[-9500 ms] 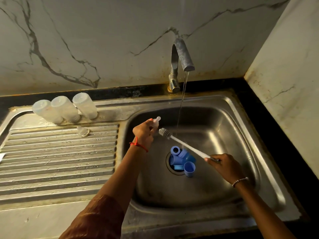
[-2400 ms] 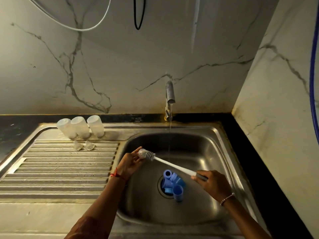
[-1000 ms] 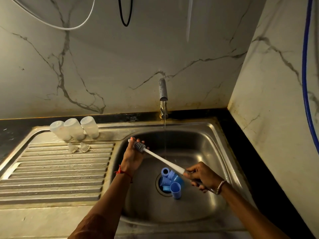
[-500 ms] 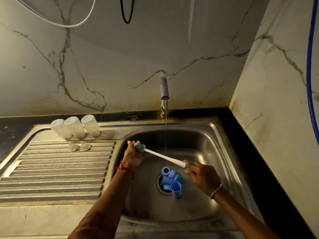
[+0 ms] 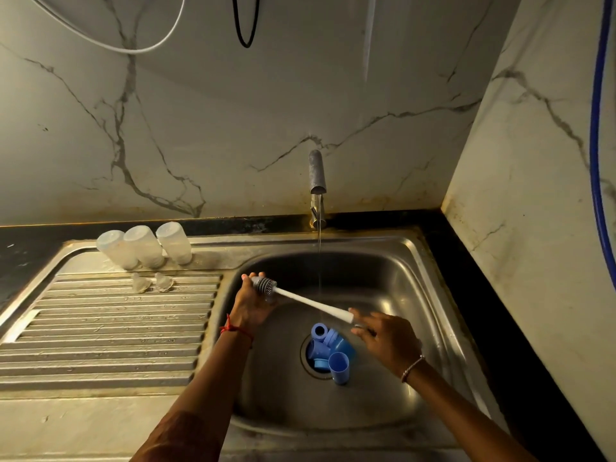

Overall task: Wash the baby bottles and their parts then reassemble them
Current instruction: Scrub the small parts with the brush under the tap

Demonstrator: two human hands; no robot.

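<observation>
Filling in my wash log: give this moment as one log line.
left hand grips brush head | right hand at handle end, grip unclear | tap running | blue parts over sink drain | three bottles on drainboard
</observation>
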